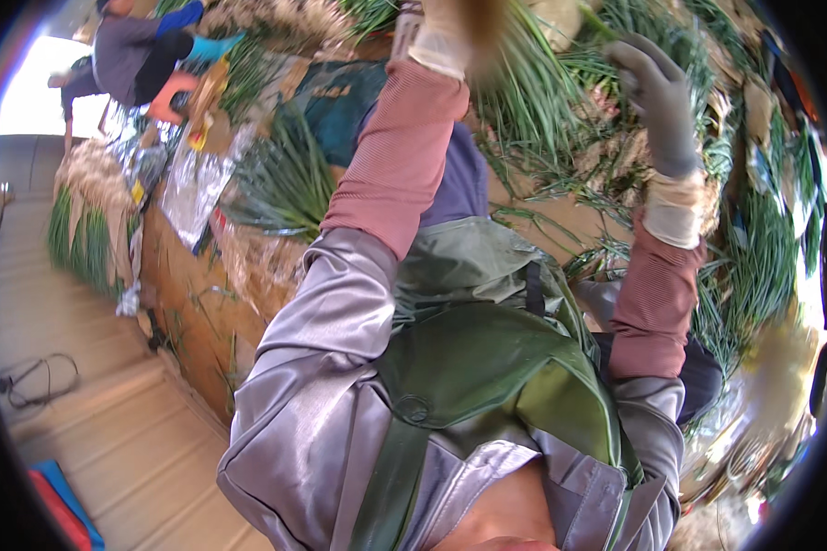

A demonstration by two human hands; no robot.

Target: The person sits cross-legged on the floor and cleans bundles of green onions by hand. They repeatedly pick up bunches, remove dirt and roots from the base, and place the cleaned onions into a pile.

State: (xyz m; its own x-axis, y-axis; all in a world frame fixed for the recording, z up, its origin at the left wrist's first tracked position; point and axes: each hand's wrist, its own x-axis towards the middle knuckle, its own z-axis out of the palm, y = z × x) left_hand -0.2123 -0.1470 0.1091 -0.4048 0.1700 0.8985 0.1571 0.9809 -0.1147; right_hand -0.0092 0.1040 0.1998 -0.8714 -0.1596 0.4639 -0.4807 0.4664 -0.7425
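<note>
My left hand (448, 31), with a pale glove cuff, reaches to the top edge of the picture. Its fingers are cut off or hidden beside a brown blur, so its hold is unclear. Long green onion-like leaves (534, 89) hang just right of it. My right hand (651, 96), in a grey glove, is raised at the upper right with bent fingers. A green stalk (598, 22) meets its fingertips; whether they grip it cannot be told. Below the hand lie more leafy plants with pale, dry roots (620, 155).
A fanned green bunch (286, 172) lies left of my legs, near clear plastic sheeting (196, 175). Another root-topped bunch (89, 213) stands at the far left. A person (138, 58) sits at the upper left. Piled greens (758, 255) line the right. A cable (45, 386) lies on the ribbed floor.
</note>
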